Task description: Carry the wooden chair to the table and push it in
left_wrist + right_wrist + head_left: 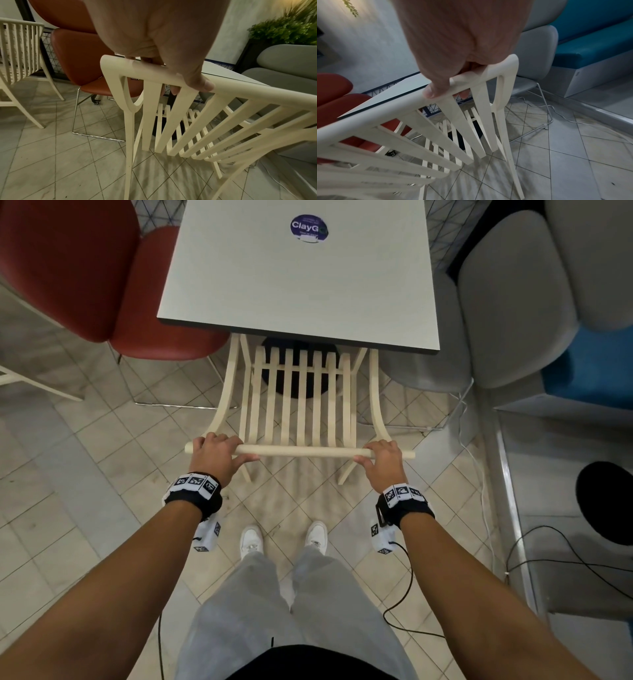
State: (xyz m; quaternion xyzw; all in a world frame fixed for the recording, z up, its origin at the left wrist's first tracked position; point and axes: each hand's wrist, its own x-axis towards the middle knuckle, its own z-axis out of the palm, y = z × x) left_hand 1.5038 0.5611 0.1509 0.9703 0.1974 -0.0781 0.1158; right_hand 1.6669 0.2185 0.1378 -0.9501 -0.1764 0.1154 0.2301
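Observation:
The cream wooden slatted chair (301, 398) stands in front of me, its seat partly under the near edge of the pale grey table (301, 285). My left hand (215, 451) grips the left end of the chair's top rail (301, 450), fingers curled over it and thumb underneath. At the rail's right end my right hand (378, 457) grips the same way. In the left wrist view the left hand (171, 73) wraps the chair (188, 121) rail near its corner. The right wrist view shows the right hand (453, 83) curled round the chair (436, 128) rail.
A red chair (102, 285) stands left of the table, a grey chair (507, 313) right of it, a blue bench (589, 364) beyond. The table's black pedestal base (298, 371) shows through the slats. Cables (479, 474) trail over the tiled floor on the right. Another cream chair (18, 54) stands far left.

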